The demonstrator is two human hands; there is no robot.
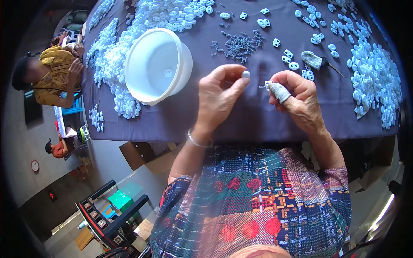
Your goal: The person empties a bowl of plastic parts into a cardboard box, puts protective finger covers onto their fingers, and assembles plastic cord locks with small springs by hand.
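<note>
My right hand pinches a small white plastic cord-lock piece. From that piece a thin metal spring sticks out toward the left. Cloth wrapping covers the right thumb. Apart from it, my left hand is closed, thumb and forefinger holding a small pale rounded plastic piece. Beyond both hands lies a loose pile of small metal springs. Left of my left hand stands a white plastic bowl, tilted in the view, with one white two-holed piece showing inside.
Heaps of white oval pieces cover the left and right of the dark tablecloth. A cloth-wrapped tool with a thin dark spike lies beyond my right hand. A person in yellow sits at the table's left side.
</note>
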